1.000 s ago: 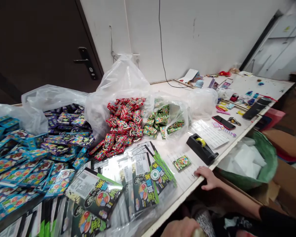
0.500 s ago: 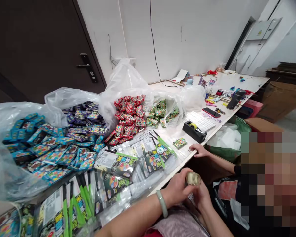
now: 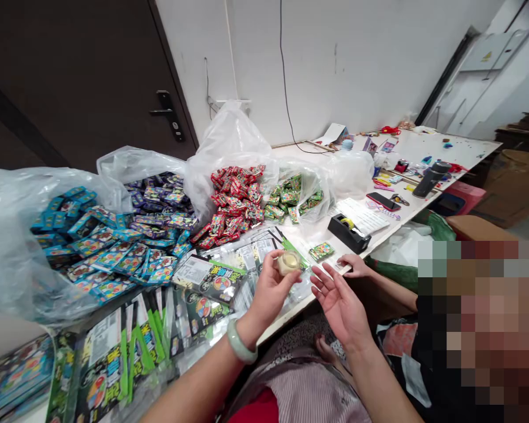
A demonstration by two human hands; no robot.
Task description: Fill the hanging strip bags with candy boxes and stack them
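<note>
My left hand (image 3: 271, 291), a pale green bangle on its wrist, is closed on a small roll of clear tape (image 3: 288, 262), held over the front edge of the white table (image 3: 317, 238). My right hand (image 3: 340, 298) hovers just right of the roll, palm up, fingers spread, holding nothing. Under the roll lie flat green and black printed bags (image 3: 220, 282). A single small green pack (image 3: 321, 251) lies on the table past my hands. Another person's small hand (image 3: 354, 265) rests on the table edge beside it.
Clear plastic bags hold heaps of small packs: blue (image 3: 92, 247), purple (image 3: 158, 202), red (image 3: 233, 200), green (image 3: 291, 200). A black tape dispenser (image 3: 348, 232), a phone (image 3: 380, 201) and small items lie to the right. A person sits at my right; a green bin (image 3: 427, 226) stands beyond.
My hands rose from my lap to table height. The left hand kept the tape roll and the right hand came off it and opened. The view shifted slightly.
</note>
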